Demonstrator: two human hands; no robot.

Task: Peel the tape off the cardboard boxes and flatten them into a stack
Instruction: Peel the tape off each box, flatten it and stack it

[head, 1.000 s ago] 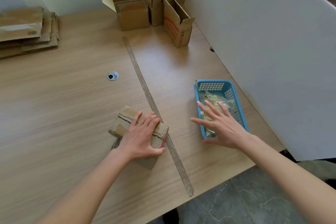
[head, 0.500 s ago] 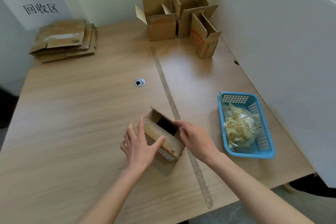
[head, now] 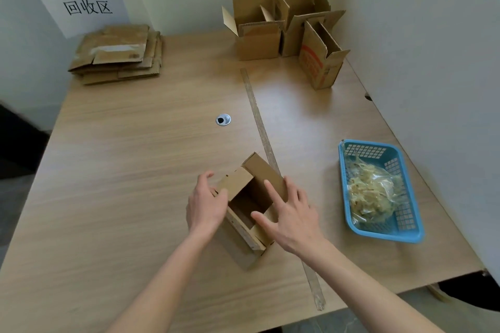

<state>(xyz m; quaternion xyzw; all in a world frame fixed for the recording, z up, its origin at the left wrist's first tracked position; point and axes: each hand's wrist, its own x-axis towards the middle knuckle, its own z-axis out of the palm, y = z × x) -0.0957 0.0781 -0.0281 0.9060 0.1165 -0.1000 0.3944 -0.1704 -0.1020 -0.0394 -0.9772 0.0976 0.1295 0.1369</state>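
- Here we see the wooden table (head: 135,159) spreading away from both hands, with a strip of old tape (head: 261,127) running along it from beyond our right hand to the near edge behind our right wrist.
- Far ahead of our right hand, at the table's back corner, stand three opened cardboard boxes (head: 286,30), touching one another, flaps up.
- Far ahead and to the left of our left hand lies the stack of flattened boxes (head: 119,54), under a paper sign (head: 88,7) on the wall.
- Just right of our right hand sits a blue basket (head: 414,235) holding a clump of peeled tape (head: 370,194).
- Between our hands sits the small cardboard box (head: 243,197), its top open and flaps raised, dark inside.
- Our left hand (head: 207,205) grips the box's left side, fingers curled round the left flap and thumb against the wall.
- Our right hand (head: 293,217) lies against the box's right side with fingers straight and spread, pressing on the right flap, the thumb reaching across the opening's near corner.
- Ahead of our left hand, well apart, we see a small round metal grommet (head: 223,119) set into the table.
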